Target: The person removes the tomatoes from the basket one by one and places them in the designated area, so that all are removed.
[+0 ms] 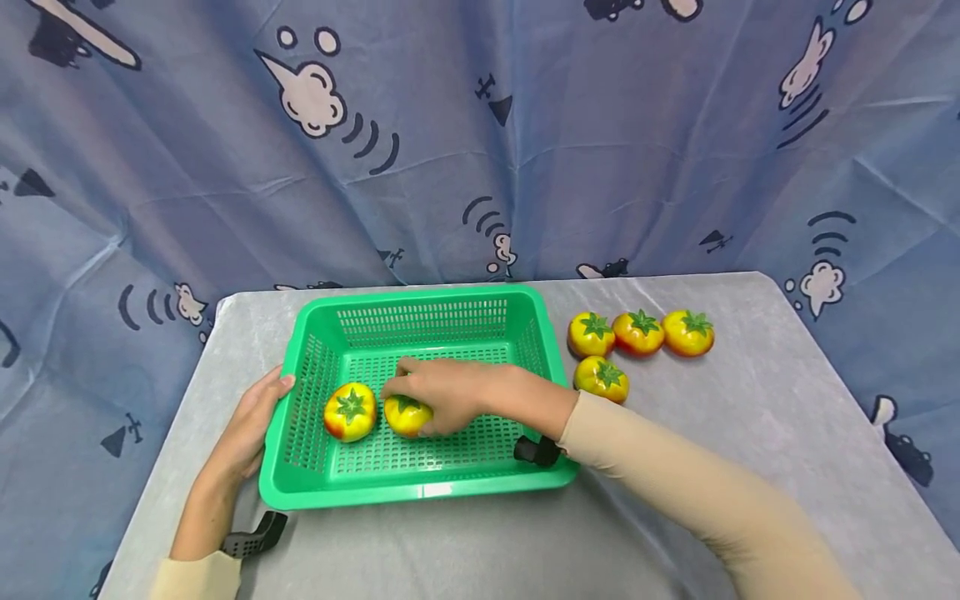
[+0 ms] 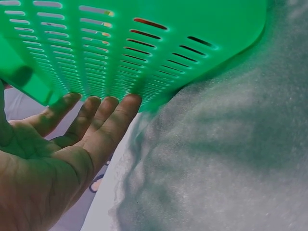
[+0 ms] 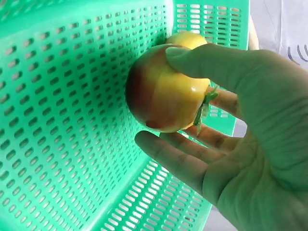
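Observation:
A green plastic basket [image 1: 420,492] with slotted walls stands on the table. My left hand [image 1: 251,421] holds its left side, thumb at the rim; in the left wrist view the fingers [image 2: 113,115] rest against the outer wall. Inside the basket, my right hand [image 1: 446,396] grips a yellow-red tomato [image 1: 405,417] with a green star-shaped top. The right wrist view shows the thumb on one side of this tomato [image 3: 166,94] and the fingers on the other, close to the basket floor. Another tomato [image 1: 350,412] sits just left of it in the basket.
Several more tomatoes [image 1: 637,333] lie on the grey-covered table [image 1: 750,433], right of the basket; one tomato [image 1: 602,379] is nearer, by the right forearm. A blue patterned curtain [image 1: 450,125] hangs behind the table.

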